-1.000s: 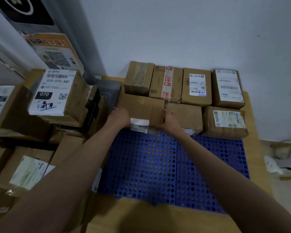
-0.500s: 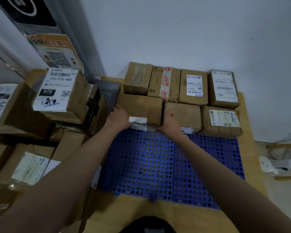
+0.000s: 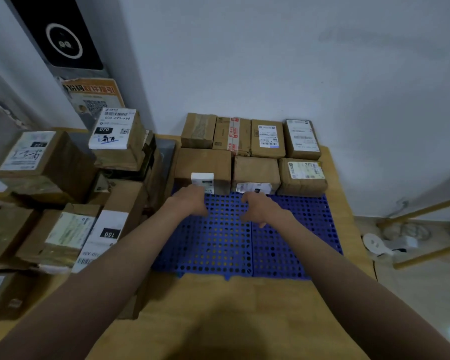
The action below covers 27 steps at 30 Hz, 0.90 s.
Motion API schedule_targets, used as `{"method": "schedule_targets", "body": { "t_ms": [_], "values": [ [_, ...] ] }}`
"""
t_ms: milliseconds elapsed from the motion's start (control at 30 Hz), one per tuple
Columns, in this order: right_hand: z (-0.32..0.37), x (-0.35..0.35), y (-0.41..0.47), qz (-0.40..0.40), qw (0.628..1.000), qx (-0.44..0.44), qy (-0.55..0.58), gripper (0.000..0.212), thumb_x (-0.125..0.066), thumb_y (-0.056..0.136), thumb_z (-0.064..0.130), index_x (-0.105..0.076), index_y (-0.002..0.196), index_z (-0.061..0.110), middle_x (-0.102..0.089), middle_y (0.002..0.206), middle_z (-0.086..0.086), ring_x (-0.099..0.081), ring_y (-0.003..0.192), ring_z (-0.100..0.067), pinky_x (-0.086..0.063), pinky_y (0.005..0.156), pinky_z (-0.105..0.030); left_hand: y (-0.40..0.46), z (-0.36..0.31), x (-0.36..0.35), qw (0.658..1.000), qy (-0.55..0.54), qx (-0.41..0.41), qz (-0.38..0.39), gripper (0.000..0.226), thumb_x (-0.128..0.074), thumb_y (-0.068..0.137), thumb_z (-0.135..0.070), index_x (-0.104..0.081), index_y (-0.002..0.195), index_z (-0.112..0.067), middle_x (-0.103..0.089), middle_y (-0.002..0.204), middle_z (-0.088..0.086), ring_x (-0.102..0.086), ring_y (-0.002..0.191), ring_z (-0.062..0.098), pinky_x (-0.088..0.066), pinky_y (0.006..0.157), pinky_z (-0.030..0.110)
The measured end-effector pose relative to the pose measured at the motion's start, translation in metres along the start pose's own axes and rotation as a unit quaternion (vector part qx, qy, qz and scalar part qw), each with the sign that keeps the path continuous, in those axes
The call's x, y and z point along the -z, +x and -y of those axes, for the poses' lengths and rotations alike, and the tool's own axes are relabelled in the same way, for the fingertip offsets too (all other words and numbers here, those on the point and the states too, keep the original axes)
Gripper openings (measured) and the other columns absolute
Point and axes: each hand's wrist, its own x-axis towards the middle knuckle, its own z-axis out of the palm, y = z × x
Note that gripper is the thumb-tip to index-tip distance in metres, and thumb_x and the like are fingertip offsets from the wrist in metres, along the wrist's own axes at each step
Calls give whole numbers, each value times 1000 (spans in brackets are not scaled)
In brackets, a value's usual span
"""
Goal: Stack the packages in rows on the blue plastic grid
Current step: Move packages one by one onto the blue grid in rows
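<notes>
grid: blue perforated plastic grid (image 3: 229,245) lies flat on the tan wooden floor panel (image 3: 244,307); near half bare, open room front and right.
packages: brown cardboard packages on the grid's far part. Far row of four against the white wall (image 3: 270,61); near row of three, leftmost brown box with a white label on its near edge (image 3: 204,165), touching the middle box (image 3: 256,168).
left hand: (image 3: 191,201) just off that box's near face, fingers loosely curled, holding nothing.
right hand: (image 3: 259,209) above the bare grid, relaxed, empty.
hidden: label text too blurred to read; box stack at left (image 3: 63,178) is cut off by the frame edge.
change: 0.5 s ago both hands gripped the box; now both are pulled back toward the near side.
</notes>
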Motion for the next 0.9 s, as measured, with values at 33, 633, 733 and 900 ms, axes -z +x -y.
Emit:
{"method": "schedule_targets", "body": {
  "t_ms": [33, 633, 733, 900],
  "values": [
    [1, -5, -11, -4, 1000, -3, -2, 52, -65, 95, 23, -40, 139, 11, -46, 135, -13, -61, 101, -31, -56, 86, -48, -10, -3, -3, 1000, 3, -5, 9, 54, -69, 87, -40, -48, 129, -12, -54, 124, 8, -57, 106, 23, -52, 87, 35],
    [61, -152, -167, -66, 998, 5, 3, 64, -68, 91, 29, -38, 146, 20, -49, 139, -6, -66, 87, -23, -62, 68, -38, -204, 38, -117, 999, 18, -43, -14, 38, -69, 86, -41, -51, 109, -17, -55, 104, 6, -55, 82, 20, -43, 70, 34],
    [75, -174, -182, -55, 998, 18, 1, 64, -68, 90, 31, -39, 146, 21, -41, 146, -3, -63, 98, -24, -62, 71, -38, -230, 54, -132, 1000, -2, -28, -12, 52, -71, 84, -43, -54, 123, -13, -61, 120, 7, -62, 103, 24, -49, 77, 36],
    [108, -184, -194, -47, 998, 43, -8, 59, -66, 91, 32, -41, 143, 21, -44, 142, -5, -64, 97, -24, -62, 74, -41, -264, 87, -143, 1000, -18, -8, -15, 40, -74, 82, -41, -62, 106, -11, -65, 107, 7, -60, 89, 22, -48, 67, 33]
  ]
}}
